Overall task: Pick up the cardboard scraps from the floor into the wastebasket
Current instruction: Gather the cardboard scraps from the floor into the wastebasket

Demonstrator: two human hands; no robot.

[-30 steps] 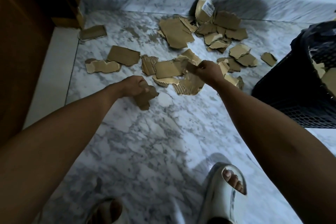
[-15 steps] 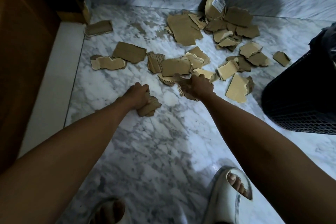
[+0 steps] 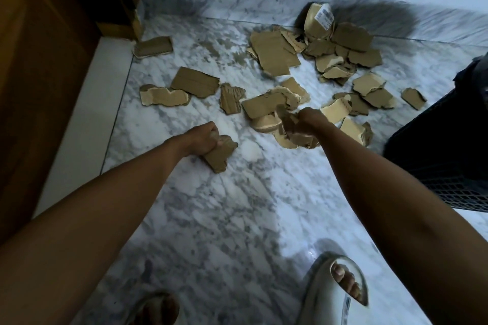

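Cardboard scraps [image 3: 266, 107] look light, stiff and flat; left hand [image 3: 202, 140] and right hand [image 3: 307, 123] each clench several by their torn edges.

Left hand [image 3: 200, 140] low over the marble floor [image 3: 237, 219], gripping a cardboard scrap [image 3: 220, 154]; right hand [image 3: 307, 121] just to the right and farther forward, clutching a bunch of scraps [image 3: 290, 132] at the near edge of the scattered cardboard scraps [image 3: 274, 53]. Wastebasket [image 3: 443, 155] at the right edge, beside the right forearm. Wooden door frame [image 3: 39, 60] along the left, one lone scrap [image 3: 153, 46] near its far corner, two sandalled feet [image 3: 335, 295] at the bottom.
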